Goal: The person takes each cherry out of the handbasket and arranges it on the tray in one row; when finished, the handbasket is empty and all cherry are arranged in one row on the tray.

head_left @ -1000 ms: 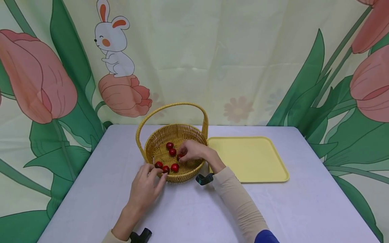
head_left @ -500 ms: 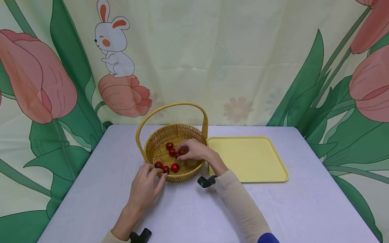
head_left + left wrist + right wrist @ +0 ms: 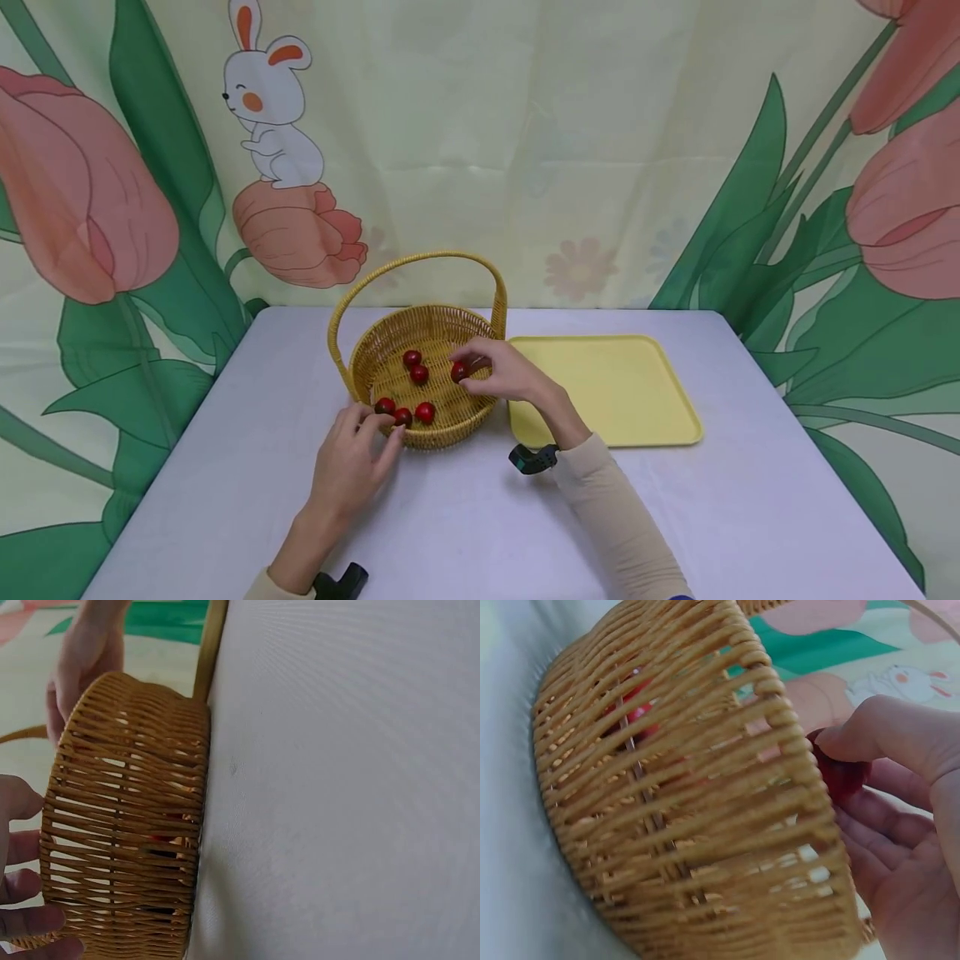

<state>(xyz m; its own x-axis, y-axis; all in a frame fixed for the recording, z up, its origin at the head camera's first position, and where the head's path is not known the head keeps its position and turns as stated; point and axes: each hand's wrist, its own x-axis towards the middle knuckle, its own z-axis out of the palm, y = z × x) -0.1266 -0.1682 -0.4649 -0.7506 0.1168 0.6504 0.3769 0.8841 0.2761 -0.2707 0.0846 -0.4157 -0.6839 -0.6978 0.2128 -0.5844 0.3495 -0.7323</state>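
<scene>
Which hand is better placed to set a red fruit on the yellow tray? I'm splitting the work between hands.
Right. The right hand already pinches a red fruit beside the yellow tray. The left hand rests at the basket rim, farther away.

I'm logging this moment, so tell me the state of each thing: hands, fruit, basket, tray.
Right hand: pinches one small red fruit above the basket.
Left hand: fingers rest on the near rim.
Woven yellow wicker basket: upright on the table, handle up.
Five loose red fruits: lying inside the basket.
Flat yellow plastic tray: empty, right of the basket.
</scene>
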